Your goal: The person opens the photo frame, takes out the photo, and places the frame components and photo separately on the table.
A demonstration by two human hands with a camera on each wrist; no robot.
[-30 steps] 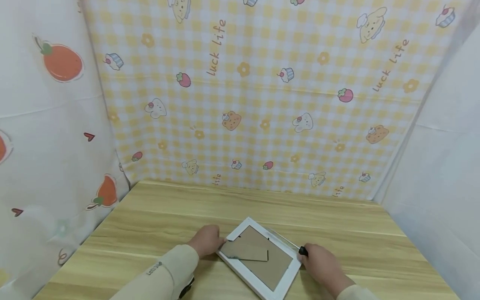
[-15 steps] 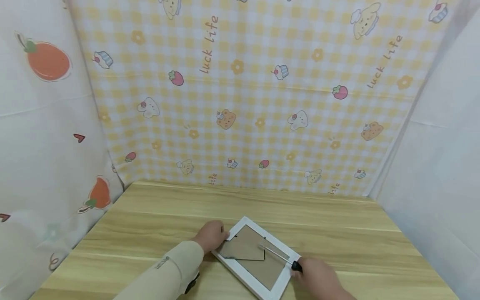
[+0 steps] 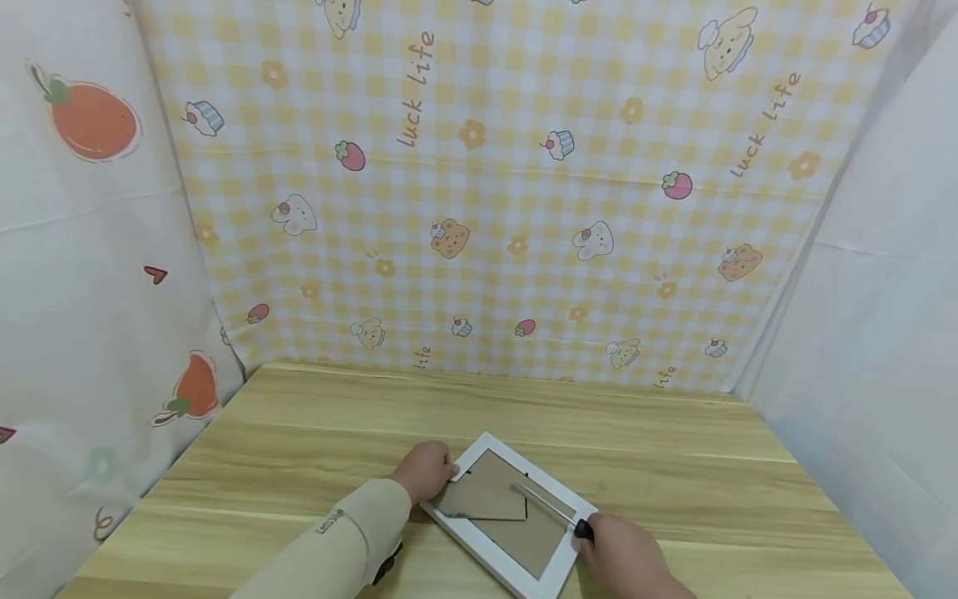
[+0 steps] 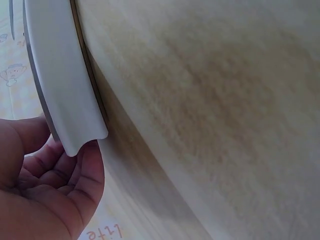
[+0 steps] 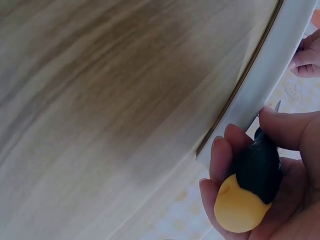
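A white picture frame (image 3: 490,550) lies back up on the table, turned cornerwise, its brown backing board (image 3: 516,537) and flat stand leg (image 3: 482,495) showing. My left hand (image 3: 424,471) grips its left corner, the thumb on one face and curled fingers under the other in the left wrist view. In my right hand (image 3: 624,553) is a screwdriver (image 3: 550,506), whose black and yellow handle (image 5: 255,170) sits within curled fingers. Its metal shaft reaches over the backing, the tip overlapping the stand leg in the head view. Right fingertips are right at the frame's right corner.
The wood-grain table (image 3: 337,416) spreads around the frame. A yellow checked cloth (image 3: 494,274) hangs behind it, with white cloths at the left (image 3: 97,291) and right (image 3: 861,333). Something black (image 3: 387,566) shows beside the left cuff.
The screwdriver has swung from along the frame's upper right edge to over the backing, the right hand moving slightly left and down. The left hand keeps hold of the corner.
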